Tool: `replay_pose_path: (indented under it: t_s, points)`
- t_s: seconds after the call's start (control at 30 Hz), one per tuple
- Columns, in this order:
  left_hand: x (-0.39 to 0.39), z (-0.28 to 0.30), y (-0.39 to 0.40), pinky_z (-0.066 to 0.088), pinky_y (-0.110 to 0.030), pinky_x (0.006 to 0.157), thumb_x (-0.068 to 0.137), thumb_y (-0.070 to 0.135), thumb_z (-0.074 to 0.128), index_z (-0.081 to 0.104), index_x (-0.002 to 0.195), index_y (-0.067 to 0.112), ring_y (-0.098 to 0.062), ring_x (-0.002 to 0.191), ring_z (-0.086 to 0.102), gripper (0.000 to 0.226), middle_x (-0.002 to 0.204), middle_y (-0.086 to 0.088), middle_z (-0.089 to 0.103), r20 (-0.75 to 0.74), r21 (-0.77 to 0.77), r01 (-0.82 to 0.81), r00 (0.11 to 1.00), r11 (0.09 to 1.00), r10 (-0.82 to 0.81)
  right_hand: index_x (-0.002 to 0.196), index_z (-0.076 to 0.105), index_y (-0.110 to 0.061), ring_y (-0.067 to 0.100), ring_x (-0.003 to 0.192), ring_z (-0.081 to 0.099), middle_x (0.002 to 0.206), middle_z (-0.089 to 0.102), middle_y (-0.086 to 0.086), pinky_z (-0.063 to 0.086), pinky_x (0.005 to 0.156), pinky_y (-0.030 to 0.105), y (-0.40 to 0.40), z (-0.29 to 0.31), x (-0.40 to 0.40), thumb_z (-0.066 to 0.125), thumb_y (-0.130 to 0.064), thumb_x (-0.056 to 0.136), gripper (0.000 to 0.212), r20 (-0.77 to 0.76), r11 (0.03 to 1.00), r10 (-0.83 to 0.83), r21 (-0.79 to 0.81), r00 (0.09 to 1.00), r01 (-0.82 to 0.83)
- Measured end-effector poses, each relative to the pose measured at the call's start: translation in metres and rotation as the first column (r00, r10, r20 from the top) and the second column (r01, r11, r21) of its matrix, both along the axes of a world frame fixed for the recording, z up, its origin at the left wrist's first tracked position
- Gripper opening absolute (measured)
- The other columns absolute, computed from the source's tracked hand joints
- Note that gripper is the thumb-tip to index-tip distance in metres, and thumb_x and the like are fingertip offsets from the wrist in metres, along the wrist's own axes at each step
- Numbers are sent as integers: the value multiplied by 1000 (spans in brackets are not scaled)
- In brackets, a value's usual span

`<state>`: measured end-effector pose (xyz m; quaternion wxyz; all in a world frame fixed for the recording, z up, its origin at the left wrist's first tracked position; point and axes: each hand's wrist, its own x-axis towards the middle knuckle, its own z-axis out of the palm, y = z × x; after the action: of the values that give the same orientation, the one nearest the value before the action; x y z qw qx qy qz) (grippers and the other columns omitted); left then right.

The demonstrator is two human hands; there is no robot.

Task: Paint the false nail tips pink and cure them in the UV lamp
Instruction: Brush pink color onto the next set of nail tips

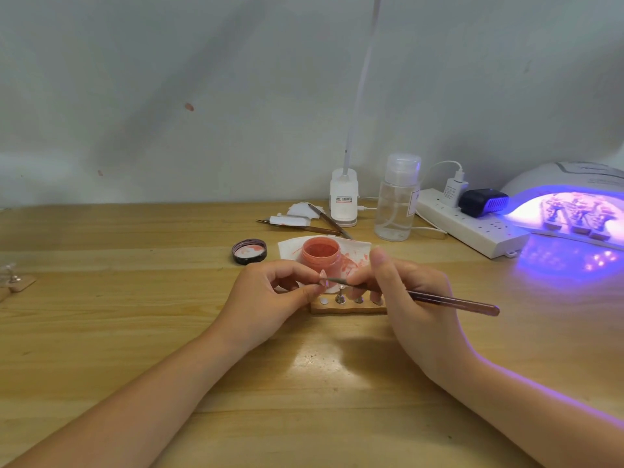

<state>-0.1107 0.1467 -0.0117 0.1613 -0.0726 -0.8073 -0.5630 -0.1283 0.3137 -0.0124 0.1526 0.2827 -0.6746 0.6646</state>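
On a smooth, glossy wooden bench (pixel 135 332) the left hand (pixel 270 298) pinches one small pink false nail tip (pixel 323 278) between thumb and curled fingers, holding it just above the left end of a flat wooden holder block (pixel 347 308). The right hand (pixel 405 298) grips a slim, translucent pinkish nail brush (pixel 452 301), fingers curled round its shaft, thumb raised; the brush's fine point touches the tip. On the block stand small metal pegs; at least one round pad and two pegs show, the rest hidden by the right hand.

Just behind the hands an open, round jar of pink gel (pixel 320 255) sits on a white, pink-smeared paper wipe (pixel 358 251). Its dark round lid (pixel 249 251) lies upturned to the left.

Farther back lie two more thin brushes (pixel 324 219) and some white paper scraps (pixel 300 211). Beside them stand a white lamp base (pixel 343 197) and one clear plastic pump bottle (pixel 398 201). At far right a white power strip (pixel 472 228) carries two plugs, and the domed white UV lamp (pixel 574 201) glows violet, with painted tips on stands inside, too blurred to count.
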Motion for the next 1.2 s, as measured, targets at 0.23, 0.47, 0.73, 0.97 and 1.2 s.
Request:
replay_pose_path:
  t_s: [0.23,0.47,0.73,0.97,1.2]
  points:
    - [-1,-1,-1,35,-7,49,73,16,73,72,62,38,4,51,47,25,57,17,62,-1,38,-17,1000,999,17,51,66,-15,8,44,56,47,62,-4,44,53,13,2,0,2,42,-29,89,47,49,994,0,-109,999,6]
    - [3,2,0,43,-13,55,77,15,70,71,69,45,-4,60,54,31,76,9,72,-2,-10,19,1000,1000,-19,61,66,-18,2,54,55,55,63,-4,40,56,11,3,0,0,40,-28,91,40,-17,996,-57,-63,998,56]
    - [2,0,1,49,-35,80,80,11,68,71,77,37,-27,89,63,26,86,1,73,26,-31,29,999,999,-28,70,70,-11,4,60,61,63,67,-3,42,58,11,0,-2,-2,45,-32,89,38,-38,1000,-5,26,999,6]
    - [2,-1,1,49,-18,76,80,7,67,69,71,39,-3,83,63,33,78,22,70,51,5,48,998,999,-48,56,66,-12,3,46,54,49,61,-3,40,52,10,3,-2,-1,40,-29,90,46,20,994,-32,-105,999,34]
    - [-1,-4,0,48,-16,67,79,4,67,70,73,33,-1,74,61,30,74,19,71,35,-6,61,998,998,-61,53,67,-13,6,45,56,48,61,2,43,52,12,1,-1,0,45,-41,90,52,80,996,-18,-89,997,25]
